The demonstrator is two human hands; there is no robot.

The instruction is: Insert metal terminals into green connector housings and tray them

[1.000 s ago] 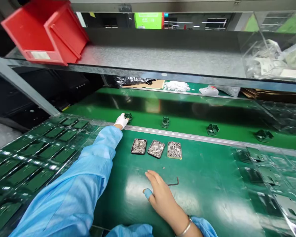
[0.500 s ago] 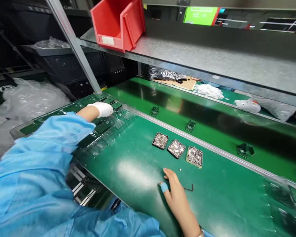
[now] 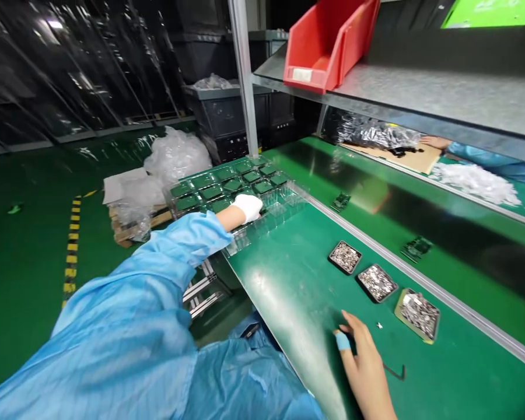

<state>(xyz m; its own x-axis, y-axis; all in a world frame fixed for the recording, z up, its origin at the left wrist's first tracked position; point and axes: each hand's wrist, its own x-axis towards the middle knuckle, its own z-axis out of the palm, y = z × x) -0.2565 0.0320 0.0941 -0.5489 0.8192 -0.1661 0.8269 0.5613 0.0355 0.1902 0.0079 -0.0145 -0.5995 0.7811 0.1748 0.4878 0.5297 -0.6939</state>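
My left hand (image 3: 247, 207), in a white glove, reaches down over a clear plastic compartment tray (image 3: 240, 238) at the far left end of the bench. Its fingers are turned down and hidden, so anything in them cannot be seen. Several dark green flat squares (image 3: 233, 185) show in the tray's pockets. My right hand (image 3: 364, 364) is bare, with blue tape around the thumb; it rests low over the green bench top, fingers apart and holding nothing. Just right of it lies a black hex key (image 3: 398, 373). A tiny shiny metal piece (image 3: 379, 325) is on the bench ahead.
Small square dishes of metal bits (image 3: 345, 257) stand in a row along a metal rail (image 3: 376, 242). Beyond it are green circuit boards (image 3: 417, 248). Overhead, a red bin (image 3: 308, 79) sits on a shelf. A co-worker's hand (image 3: 435, 142) is near white pieces (image 3: 475, 182).
The view has swung left, bringing the floor and more of the tray into sight. My left hand is still over the tray, my right hand still low above the bench.
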